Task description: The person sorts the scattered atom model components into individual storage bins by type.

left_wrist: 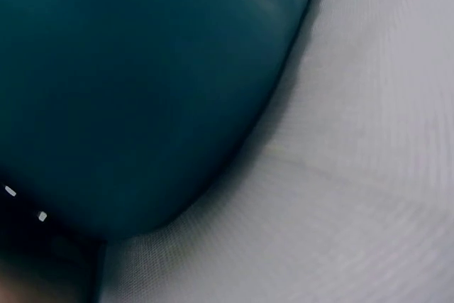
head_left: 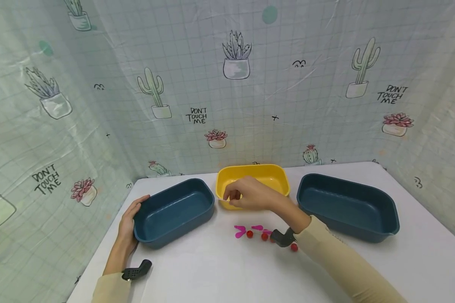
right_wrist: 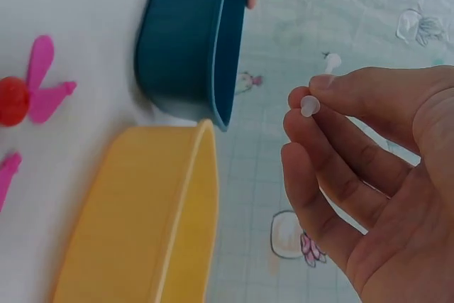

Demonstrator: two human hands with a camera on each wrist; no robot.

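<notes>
Above the front rim of the yellow bin [head_left: 252,168], my right hand [head_left: 248,193] pinches a short white stick with rounded ends [right_wrist: 310,106] between thumb and fingertips. The stick's middle is hidden by the fingers. At the left, my left hand [head_left: 127,225] rests along the outer side of a dark blue bin [head_left: 174,227], fingers extended and touching near its rim. Its thumb cannot be made out. The left wrist view shows mostly that bin's wall [left_wrist: 142,104] against the white tabletop.
A second dark blue bin [head_left: 349,225] stands at the right. Several red balls [head_left: 250,234] and pink flat pieces like deflated balloons [head_left: 240,231] lie on the white table [head_left: 212,269], in front of the yellow bin. A patterned curtain [head_left: 258,118] hangs behind.
</notes>
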